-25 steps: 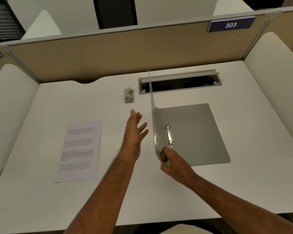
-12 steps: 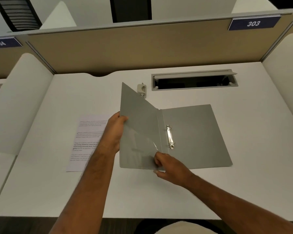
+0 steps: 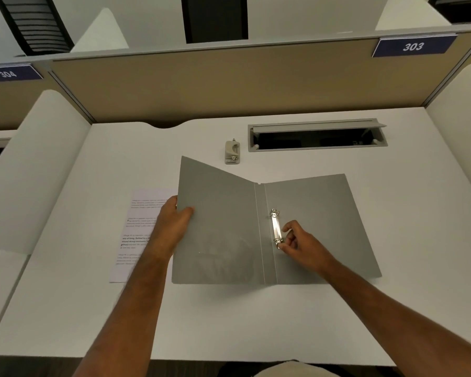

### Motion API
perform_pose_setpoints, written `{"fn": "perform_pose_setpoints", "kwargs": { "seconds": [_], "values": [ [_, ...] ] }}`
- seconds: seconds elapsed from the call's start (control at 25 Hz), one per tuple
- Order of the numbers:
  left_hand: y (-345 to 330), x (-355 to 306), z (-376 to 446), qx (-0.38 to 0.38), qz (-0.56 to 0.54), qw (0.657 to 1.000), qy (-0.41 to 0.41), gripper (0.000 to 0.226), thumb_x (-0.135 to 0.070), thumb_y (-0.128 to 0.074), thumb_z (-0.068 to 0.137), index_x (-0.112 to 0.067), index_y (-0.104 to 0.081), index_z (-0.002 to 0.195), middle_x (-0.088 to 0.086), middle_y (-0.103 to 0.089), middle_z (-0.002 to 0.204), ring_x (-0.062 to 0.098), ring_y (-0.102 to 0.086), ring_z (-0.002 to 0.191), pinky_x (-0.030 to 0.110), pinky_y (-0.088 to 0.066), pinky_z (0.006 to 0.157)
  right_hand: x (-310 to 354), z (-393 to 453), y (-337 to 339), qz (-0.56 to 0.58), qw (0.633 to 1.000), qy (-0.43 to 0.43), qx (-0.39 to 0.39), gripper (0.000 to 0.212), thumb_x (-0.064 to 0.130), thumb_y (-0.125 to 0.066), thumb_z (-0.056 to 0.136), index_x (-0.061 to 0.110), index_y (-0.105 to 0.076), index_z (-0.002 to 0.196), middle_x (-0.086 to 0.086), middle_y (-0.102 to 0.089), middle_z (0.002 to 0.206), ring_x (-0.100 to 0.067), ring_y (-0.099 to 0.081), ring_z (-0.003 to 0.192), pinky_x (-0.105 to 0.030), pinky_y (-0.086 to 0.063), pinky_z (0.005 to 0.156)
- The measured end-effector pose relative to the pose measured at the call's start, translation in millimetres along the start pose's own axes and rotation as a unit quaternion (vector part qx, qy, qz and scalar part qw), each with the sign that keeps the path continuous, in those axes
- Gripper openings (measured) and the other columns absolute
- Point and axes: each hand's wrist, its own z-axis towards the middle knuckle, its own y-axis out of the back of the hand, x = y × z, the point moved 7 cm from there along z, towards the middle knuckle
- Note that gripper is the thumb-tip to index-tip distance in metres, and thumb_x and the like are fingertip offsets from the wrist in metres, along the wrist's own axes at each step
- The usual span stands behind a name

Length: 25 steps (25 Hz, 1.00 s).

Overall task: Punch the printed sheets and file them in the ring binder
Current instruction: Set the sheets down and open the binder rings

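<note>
Ring binder [image 3: 310,213] open on tabletop [image 3: 229,322]; left hand [image 3: 174,221] grips its cover, right hand [image 3: 301,242] fingers pinch ring mechanism [image 3: 276,228]. Printed sheets [image 3: 140,227] unpunched, hole punch [image 3: 232,152] untouched. Nothing filed.

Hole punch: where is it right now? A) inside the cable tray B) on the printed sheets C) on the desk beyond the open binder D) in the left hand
C: the hole punch stands alone on the desk, beyond the open binder, with neither hand near it.
</note>
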Motion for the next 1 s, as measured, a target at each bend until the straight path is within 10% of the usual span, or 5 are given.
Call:
{"fn": "perform_pose_setpoints", "kwargs": {
  "seconds": [0.2, 0.36, 1.0],
  "values": [
    [2, -4, 5, -0.116, 0.383, 0.906, -0.136, 0.094, -0.030, -0.076, 0.087, -0.018, -0.020, 0.161, 0.007, -0.030, 0.164, 0.035, -0.031, 0.146, 0.057, -0.030, 0.113, -6, 7, -3, -0.010, 0.999, -0.009, 0.029, 0.031, 0.020, -0.068, 0.093, 0.029, -0.047, 0.114, -0.006, -0.065, 0.089, -0.008, -0.054, 0.069, -0.034, -0.053, 0.071],
    [-42, -16, -1, -0.085, 0.461, 0.854, -0.226, 0.069, -0.031, -0.076, 0.087, -0.019, -0.046, 0.148, 0.009, -0.044, 0.146, 0.030, -0.040, 0.134, 0.046, -0.034, 0.108, -12, 11, -8, -0.018, 0.999, -0.009, 0.040, 0.030, 0.028, -0.070, 0.092, 0.031, -0.049, 0.112, -0.003, -0.065, 0.088, -0.006, -0.054, 0.069, -0.029, -0.052, 0.069],
    [-207, 8, 38, 0.194, 0.221, 0.950, -0.108, 0.038, -0.038, -0.073, 0.089, -0.037, -0.056, 0.123, -0.010, -0.062, 0.106, 0.012, -0.059, 0.105, 0.044, -0.039, 0.105, -29, 33, -10, 0.036, 0.989, -0.015, 0.141, 0.028, 0.031, -0.082, 0.081, 0.018, -0.067, 0.101, 0.005, -0.061, 0.087, -0.005, -0.054, 0.075, -0.021, -0.049, 0.068]
  ]
}}
